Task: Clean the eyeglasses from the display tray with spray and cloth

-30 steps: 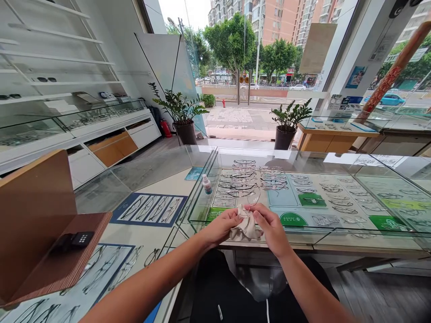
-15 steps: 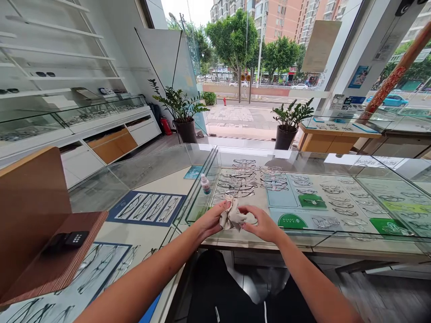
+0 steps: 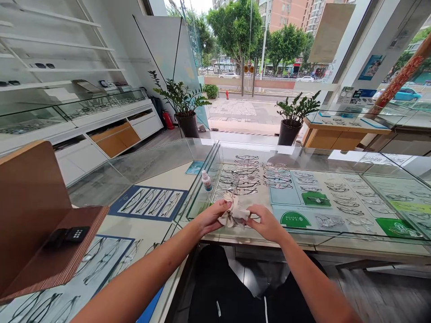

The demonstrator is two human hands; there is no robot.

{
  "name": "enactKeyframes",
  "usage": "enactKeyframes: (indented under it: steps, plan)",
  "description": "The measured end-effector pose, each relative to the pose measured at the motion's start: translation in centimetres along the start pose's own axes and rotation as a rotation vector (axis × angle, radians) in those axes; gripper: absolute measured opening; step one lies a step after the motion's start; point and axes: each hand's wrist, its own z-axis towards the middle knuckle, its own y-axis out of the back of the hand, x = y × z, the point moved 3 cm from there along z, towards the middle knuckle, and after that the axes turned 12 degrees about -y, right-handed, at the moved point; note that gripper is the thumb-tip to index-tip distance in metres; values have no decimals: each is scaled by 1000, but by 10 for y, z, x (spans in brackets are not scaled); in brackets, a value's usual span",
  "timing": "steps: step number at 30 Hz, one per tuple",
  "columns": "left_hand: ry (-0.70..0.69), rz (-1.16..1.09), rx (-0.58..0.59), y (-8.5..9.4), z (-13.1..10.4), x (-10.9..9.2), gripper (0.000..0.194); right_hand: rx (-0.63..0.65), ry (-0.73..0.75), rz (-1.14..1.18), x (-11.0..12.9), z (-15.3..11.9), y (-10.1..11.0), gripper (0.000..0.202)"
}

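Note:
Both hands meet over the front edge of a glass display case [image 3: 242, 244] around a crumpled, pale beige cloth [image 3: 239, 210]. My left hand [image 3: 215, 216] is closed on the cloth's left side, thumb on top. On its right side, my right hand [image 3: 264, 220] pinches the fabric between thumb and fingers. Whatever may be wrapped inside the cloth is hidden. Just beyond my left hand, a small white spray bottle [image 3: 206, 181] stands upright on the glass. Rows of eyeglasses [image 3: 247, 172] show through the glass past the cloth.
At left, a brown wooden stand [image 3: 37, 215] holds a black keypad-like device [image 3: 76, 234]. A blue-bordered tray of glasses [image 3: 148, 202] lies under the left glass. Potted plants [image 3: 188, 110] flank the doorway beyond. Green cards [image 3: 295, 219] lie inside the case at right.
My right hand has shifted slightly right, and the cloth looks more spread between the hands. The whole view has tilted slightly downward.

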Motion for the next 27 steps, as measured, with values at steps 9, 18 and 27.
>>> enactKeyframes:
  steps: [9, 18, 27]
  plan:
    - [46, 28, 22, 3, -2, 3, 56, 45, -18, 47, 5, -3, 2, 17]
    - [55, 18, 63, 3, -3, 3, 51, 49, -74, 63, 8, -4, 1, 15]
    - [48, -71, 119, 12, 1, 8, 43, 68, -128, 151, -10, 1, -2, 14]
